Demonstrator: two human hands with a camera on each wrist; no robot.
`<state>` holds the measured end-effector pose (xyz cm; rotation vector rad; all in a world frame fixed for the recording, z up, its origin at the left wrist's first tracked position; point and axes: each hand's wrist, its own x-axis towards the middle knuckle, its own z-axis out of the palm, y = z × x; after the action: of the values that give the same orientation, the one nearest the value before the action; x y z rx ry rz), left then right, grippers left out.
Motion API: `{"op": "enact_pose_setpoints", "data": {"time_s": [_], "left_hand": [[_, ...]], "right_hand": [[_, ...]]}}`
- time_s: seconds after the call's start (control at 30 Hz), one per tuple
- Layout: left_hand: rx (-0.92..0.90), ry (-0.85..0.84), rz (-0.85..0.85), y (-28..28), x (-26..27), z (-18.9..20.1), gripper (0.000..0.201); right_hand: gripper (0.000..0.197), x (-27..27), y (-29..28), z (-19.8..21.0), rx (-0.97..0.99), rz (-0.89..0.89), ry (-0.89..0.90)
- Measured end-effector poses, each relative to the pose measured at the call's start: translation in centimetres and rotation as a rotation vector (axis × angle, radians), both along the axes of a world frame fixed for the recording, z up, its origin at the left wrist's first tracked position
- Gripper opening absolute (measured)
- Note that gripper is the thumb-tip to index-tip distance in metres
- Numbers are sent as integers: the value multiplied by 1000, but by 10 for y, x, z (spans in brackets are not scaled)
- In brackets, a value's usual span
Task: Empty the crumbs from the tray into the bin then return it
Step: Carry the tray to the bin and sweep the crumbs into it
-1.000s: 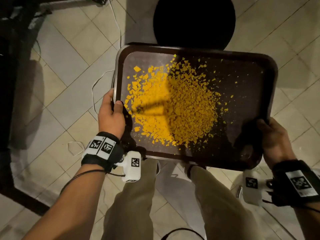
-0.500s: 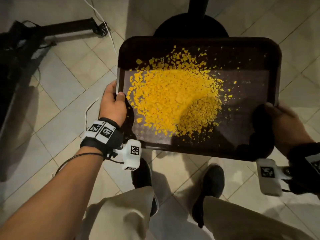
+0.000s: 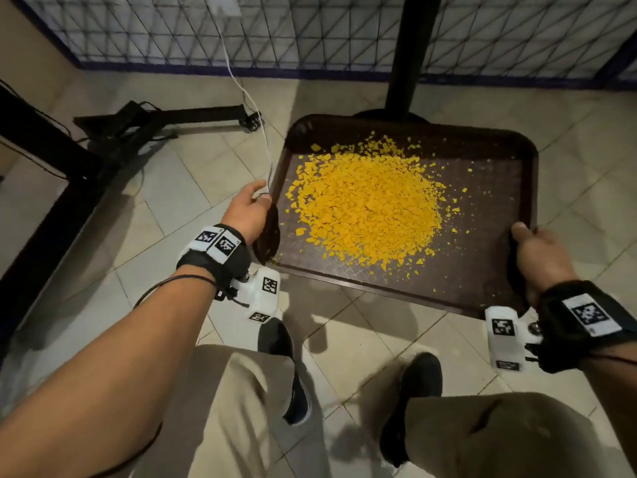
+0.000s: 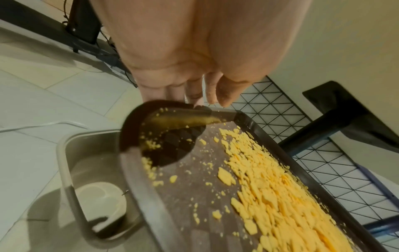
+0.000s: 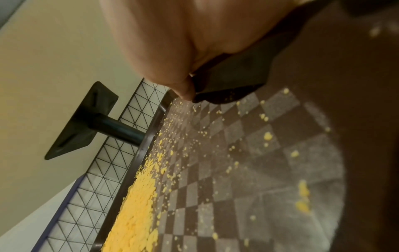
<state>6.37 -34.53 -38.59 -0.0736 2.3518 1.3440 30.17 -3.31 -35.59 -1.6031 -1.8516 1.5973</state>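
A dark brown tray (image 3: 482, 236) hangs level above the tiled floor, held at both short sides. A heap of yellow crumbs (image 3: 368, 205) lies in its middle. My left hand (image 3: 251, 208) grips the left rim with the thumb on top. My right hand (image 3: 537, 250) grips the right rim near the front corner. In the left wrist view the left hand (image 4: 194, 81) reaches past the tray (image 4: 172, 213) corner, and the crumbs (image 4: 280, 196) spread along it. A grey metal bin (image 4: 69, 163) stands below that corner. In the right wrist view my right hand's thumb (image 5: 172, 59) presses the tray (image 5: 259, 170) rim beside the crumbs (image 5: 136, 213).
A black pole (image 3: 406, 53) on a round base stands just beyond the tray. A wire mesh fence (image 3: 275, 29) closes the back. A white cable (image 3: 248, 94) runs down to the floor by my left hand. A black wheeled frame (image 3: 165, 119) lies at the left. A pale round thing (image 4: 101, 199) sits in the bin.
The head view has lifted, so the fence and pole now show. The tray stays gripped by both hands and sits further from me. The crumb heap holds its place.
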Motion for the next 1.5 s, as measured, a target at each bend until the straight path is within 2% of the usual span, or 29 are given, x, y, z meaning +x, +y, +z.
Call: {"op": "enact_pose_setpoints", "data": {"time_s": [0.17,0.27,0.4,0.5,0.7,0.77,0.87,1.0,1.17,1.33,1.5], "left_hand": [[-5,13,-7,-29,2,5,39],[-95,52,-52,-41,7,1,42],[-221,291,-111,-33,26,-2,48],[-224,438,-282,-4,55,-14,51],[-108,639,-811,68,144,-60,50],[-84,661,-896,85,166,-78,47],[-190,660,-1017,101,173,-96,55],[-283,590,-994,105,149,-113,63],[-350,596,-971,70,111,-147,66],[-563,348,-884,26,77,-163,75],[-564,172,-737,8,61,-162,73]], "right_hand": [[35,-9,-20,15,79,8,2],[37,-13,-31,10,120,-12,-37],[38,-23,-38,-3,187,21,-126],[37,-33,-39,-22,204,19,-154],[37,-56,-39,-55,180,-28,-165],[37,-64,-34,-62,161,-37,-159],[37,-75,-25,-70,155,-59,-152],[41,-81,-20,-74,172,-39,-193],[38,-83,-19,-81,181,12,-210],[37,-79,-13,-95,200,30,-203],[37,-80,-15,-97,229,51,-184]]}}
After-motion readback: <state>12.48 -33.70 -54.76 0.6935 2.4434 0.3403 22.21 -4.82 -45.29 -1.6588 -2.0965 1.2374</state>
